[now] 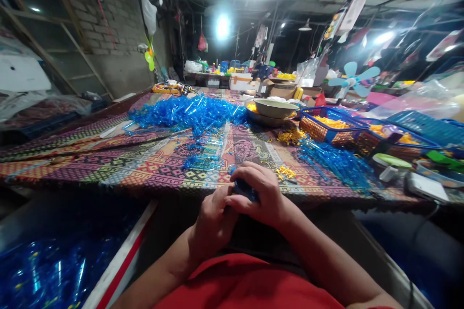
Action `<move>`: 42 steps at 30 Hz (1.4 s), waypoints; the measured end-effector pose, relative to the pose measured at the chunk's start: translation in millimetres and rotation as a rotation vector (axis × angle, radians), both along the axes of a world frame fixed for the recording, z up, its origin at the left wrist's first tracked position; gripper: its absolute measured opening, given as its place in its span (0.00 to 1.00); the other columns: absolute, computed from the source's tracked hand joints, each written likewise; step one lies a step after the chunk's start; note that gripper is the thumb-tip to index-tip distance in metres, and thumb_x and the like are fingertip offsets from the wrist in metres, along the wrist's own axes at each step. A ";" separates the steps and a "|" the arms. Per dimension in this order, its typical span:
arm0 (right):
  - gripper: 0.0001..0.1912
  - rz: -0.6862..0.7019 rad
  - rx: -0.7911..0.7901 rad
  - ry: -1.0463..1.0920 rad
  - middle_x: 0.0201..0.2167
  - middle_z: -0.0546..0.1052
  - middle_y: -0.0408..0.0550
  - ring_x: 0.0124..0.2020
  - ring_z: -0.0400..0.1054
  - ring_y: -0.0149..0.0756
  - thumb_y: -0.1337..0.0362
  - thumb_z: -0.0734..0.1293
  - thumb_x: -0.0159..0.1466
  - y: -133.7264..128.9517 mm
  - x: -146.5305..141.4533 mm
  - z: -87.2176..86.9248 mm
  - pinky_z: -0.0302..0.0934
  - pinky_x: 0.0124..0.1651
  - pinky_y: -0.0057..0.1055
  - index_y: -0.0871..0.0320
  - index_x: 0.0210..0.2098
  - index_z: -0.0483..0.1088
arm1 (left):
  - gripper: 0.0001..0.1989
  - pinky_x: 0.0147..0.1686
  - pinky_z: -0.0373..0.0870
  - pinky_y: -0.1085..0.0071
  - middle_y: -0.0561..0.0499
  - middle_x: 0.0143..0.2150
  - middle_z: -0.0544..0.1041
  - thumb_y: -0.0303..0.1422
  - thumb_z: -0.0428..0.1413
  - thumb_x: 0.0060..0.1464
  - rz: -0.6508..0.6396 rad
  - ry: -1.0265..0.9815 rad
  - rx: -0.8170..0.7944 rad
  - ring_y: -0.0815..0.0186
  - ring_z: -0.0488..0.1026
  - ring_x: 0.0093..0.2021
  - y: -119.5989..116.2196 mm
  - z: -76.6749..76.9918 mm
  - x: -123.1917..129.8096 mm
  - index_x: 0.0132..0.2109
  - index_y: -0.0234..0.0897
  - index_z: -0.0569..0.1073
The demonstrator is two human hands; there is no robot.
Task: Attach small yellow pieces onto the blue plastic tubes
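Blue plastic piece [245, 190] sits mostly hidden inside your grip, just off the near edge of the cloth-covered worktop [119, 170], so its exact shape cannot be told. Your right hand [263, 195] is closed over it from above, fingers curled down around it. Your left hand [213, 217] is clenched beneath and behind, pressed against the right; whether it touches the piece cannot be told from this view. Hold both wrists low and close to your body, forearms angled inward from either side, since that steadies fine finger work. Grip firmly but without forcing, because thin plastic may snap or slip. Loose yellow plastic parts [285, 172] lie just ahead of your right hand, and a tangle of blue plastic runners [340, 166] sits farther right. A larger blue heap [181, 113] spreads across the worktop farther out, near a blue basket of yellow parts [333, 125].
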State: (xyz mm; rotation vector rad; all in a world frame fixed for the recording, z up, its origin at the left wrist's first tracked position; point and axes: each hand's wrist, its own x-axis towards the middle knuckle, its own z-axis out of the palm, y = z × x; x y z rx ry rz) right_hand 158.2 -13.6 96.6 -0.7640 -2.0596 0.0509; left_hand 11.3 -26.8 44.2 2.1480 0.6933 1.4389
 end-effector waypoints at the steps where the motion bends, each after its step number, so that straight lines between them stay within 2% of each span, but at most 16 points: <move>1: 0.20 -0.006 -0.039 0.024 0.25 0.70 0.47 0.27 0.64 0.33 0.48 0.66 0.56 4.0 0.1 -4.9 0.61 0.31 0.30 0.60 0.33 0.69 | 0.05 0.31 0.66 0.72 0.48 0.33 0.72 0.27 0.49 0.54 -0.013 -0.011 -0.094 0.66 0.71 0.33 1.5 -1.0 -1.7 0.39 0.35 0.66; 4: 0.27 0.108 -0.197 0.069 0.36 0.74 0.52 0.35 0.69 0.36 0.48 0.68 0.54 14.4 9.3 -18.2 0.65 0.36 0.32 0.60 0.47 0.67 | 0.04 0.21 0.61 0.77 0.53 0.23 0.70 0.31 0.50 0.54 -0.180 -0.032 -0.584 0.71 0.66 0.21 8.1 -0.4 -10.3 0.36 0.34 0.66; 6: 0.31 0.251 -0.288 0.036 0.50 0.70 0.56 0.47 0.67 0.40 0.53 0.67 0.57 16.7 20.4 -23.4 0.64 0.45 0.35 0.56 0.56 0.60 | 0.06 0.14 0.57 0.79 0.55 0.19 0.68 0.32 0.52 0.52 -0.431 -0.061 -0.955 0.73 0.63 0.15 13.2 2.0 -17.3 0.36 0.34 0.66; 8: 0.28 0.341 -0.313 0.003 0.56 0.66 0.54 0.55 0.62 0.40 0.59 0.66 0.60 15.4 30.8 -26.3 0.61 0.52 0.39 0.51 0.58 0.58 | 0.10 0.11 0.57 0.78 0.54 0.19 0.69 0.32 0.54 0.47 -0.692 -0.124 -1.220 0.71 0.65 0.13 18.2 3.9 -23.4 0.37 0.32 0.67; 10: 0.27 0.366 -0.292 0.010 0.53 0.68 0.51 0.55 0.62 0.39 0.64 0.66 0.60 12.8 37.3 -28.1 0.60 0.53 0.39 0.48 0.57 0.59 | 0.14 0.09 0.60 0.77 0.53 0.22 0.70 0.33 0.55 0.44 -0.844 -0.176 -1.360 0.68 0.68 0.14 22.3 4.9 -27.6 0.39 0.30 0.68; 13: 0.27 0.387 -0.266 0.044 0.49 0.70 0.50 0.50 0.65 0.37 0.66 0.67 0.59 9.6 38.7 -30.0 0.64 0.48 0.36 0.47 0.57 0.61 | 0.16 0.09 0.61 0.77 0.52 0.25 0.69 0.34 0.55 0.44 -0.890 -0.167 -1.416 0.67 0.71 0.16 23.7 6.9 -30.1 0.40 0.29 0.69; 16: 0.23 0.348 -0.275 0.063 0.43 0.71 0.50 0.42 0.68 0.34 0.67 0.68 0.58 7.6 33.8 -31.5 0.65 0.42 0.32 0.50 0.53 0.66 | 0.16 0.10 0.63 0.75 0.53 0.23 0.68 0.37 0.50 0.50 -0.754 -0.014 -1.268 0.66 0.70 0.16 16.3 11.5 -27.9 0.42 0.30 0.68; 18: 0.20 0.271 -0.289 0.078 0.39 0.71 0.49 0.38 0.68 0.33 0.67 0.68 0.58 6.1 29.5 -32.7 0.65 0.38 0.30 0.53 0.50 0.68 | 0.15 0.17 0.69 0.70 0.49 0.27 0.71 0.35 0.48 0.54 -0.442 0.158 -0.922 0.63 0.74 0.22 7.4 14.1 -23.8 0.45 0.32 0.68; 21: 0.18 0.186 -0.284 0.071 0.38 0.71 0.49 0.36 0.67 0.33 0.66 0.68 0.57 2.7 23.8 -33.8 0.64 0.38 0.30 0.56 0.48 0.69 | 0.16 0.33 0.73 0.60 0.39 0.42 0.73 0.31 0.46 0.57 0.116 0.430 -0.249 0.55 0.75 0.38 -5.8 12.4 -16.3 0.51 0.31 0.65; 23: 0.16 0.154 -0.274 0.046 0.37 0.71 0.49 0.36 0.67 0.33 0.65 0.67 0.58 -0.7 21.4 -33.8 0.63 0.38 0.30 0.56 0.47 0.69 | 0.15 0.33 0.73 0.58 0.36 0.42 0.73 0.30 0.44 0.59 0.288 0.575 0.046 0.53 0.74 0.38 -10.6 7.7 -12.9 0.51 0.27 0.64; 27: 0.13 0.086 -0.281 0.026 0.33 0.70 0.47 0.32 0.65 0.31 0.64 0.66 0.59 -6.8 18.7 -35.5 0.63 0.35 0.30 0.57 0.43 0.70 | 0.12 0.27 0.73 0.66 0.41 0.35 0.73 0.28 0.43 0.59 0.298 0.679 0.280 0.60 0.74 0.31 -9.4 -1.1 -13.1 0.49 0.28 0.63; 30: 0.12 0.055 -0.308 0.054 0.33 0.70 0.46 0.33 0.66 0.32 0.64 0.67 0.58 -6.6 17.8 -38.1 0.63 0.36 0.30 0.56 0.42 0.70 | 0.11 0.26 0.73 0.70 0.42 0.35 0.73 0.29 0.43 0.60 0.313 0.645 0.296 0.63 0.74 0.30 -4.9 -3.3 -15.1 0.47 0.30 0.64; 32: 0.13 0.078 -0.322 0.080 0.38 0.71 0.49 0.39 0.67 0.34 0.65 0.67 0.58 -4.4 17.7 -37.7 0.64 0.40 0.32 0.56 0.43 0.70 | 0.11 0.27 0.73 0.70 0.42 0.37 0.73 0.29 0.44 0.60 0.337 0.620 0.276 0.63 0.74 0.31 -2.3 -3.7 -15.4 0.47 0.30 0.64; 35: 0.14 0.160 -0.331 0.108 0.45 0.70 0.52 0.47 0.66 0.38 0.64 0.68 0.58 -1.6 17.9 -31.9 0.64 0.45 0.34 0.55 0.44 0.70 | 0.13 0.30 0.75 0.70 0.40 0.41 0.73 0.30 0.45 0.60 0.314 0.579 0.261 0.63 0.75 0.35 -0.2 -3.3 -15.0 0.50 0.31 0.64; 39: 0.11 0.182 -0.313 0.146 0.41 0.71 0.51 0.43 0.68 0.37 0.65 0.68 0.58 -4.5 16.5 -21.6 0.65 0.43 0.34 0.56 0.42 0.71 | 0.15 0.41 0.74 0.65 0.35 0.50 0.69 0.30 0.44 0.60 0.286 0.532 0.276 0.58 0.72 0.47 -1.2 1.2 -14.9 0.53 0.31 0.62; 42: 0.10 0.138 -0.289 0.142 0.38 0.70 0.50 0.40 0.67 0.36 0.66 0.67 0.58 -8.4 14.2 -19.6 0.65 0.41 0.34 0.56 0.41 0.71 | 0.15 0.43 0.73 0.64 0.36 0.51 0.68 0.28 0.44 0.60 0.212 0.527 0.225 0.58 0.71 0.50 -1.7 3.9 -16.0 0.53 0.30 0.62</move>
